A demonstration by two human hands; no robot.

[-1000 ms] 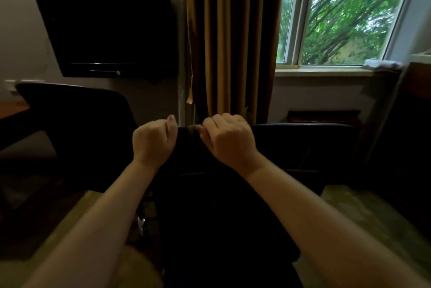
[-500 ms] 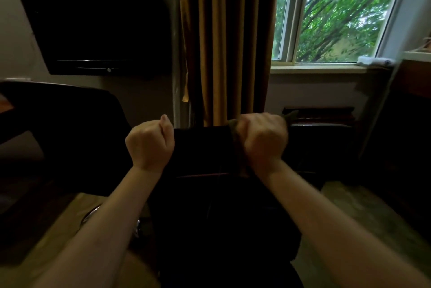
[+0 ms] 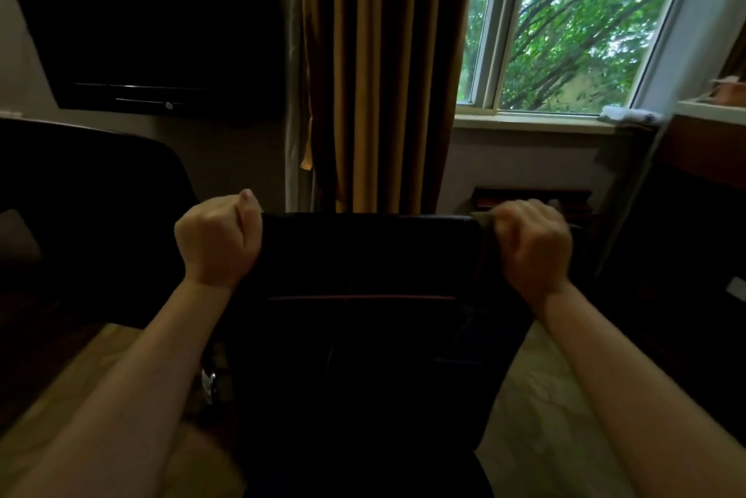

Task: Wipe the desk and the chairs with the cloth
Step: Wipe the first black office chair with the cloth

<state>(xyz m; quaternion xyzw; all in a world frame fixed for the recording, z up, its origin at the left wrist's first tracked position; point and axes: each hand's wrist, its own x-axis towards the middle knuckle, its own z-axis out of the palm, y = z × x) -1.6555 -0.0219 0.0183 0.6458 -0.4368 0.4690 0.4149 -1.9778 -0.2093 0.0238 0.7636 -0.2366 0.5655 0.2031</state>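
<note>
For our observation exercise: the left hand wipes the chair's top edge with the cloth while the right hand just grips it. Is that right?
No, the hands are swapped. The head view shows the cloth under the right hand on the chair top edge; the left hand just grips it.

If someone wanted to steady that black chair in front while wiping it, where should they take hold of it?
Probably the top edge of the black chair backrest, reached from behind and above. That edge runs straight and level, narrow enough to wrap fingers over. The left hand has its grip on the left corner; the right hand presses the cloth at the right corner.
</note>
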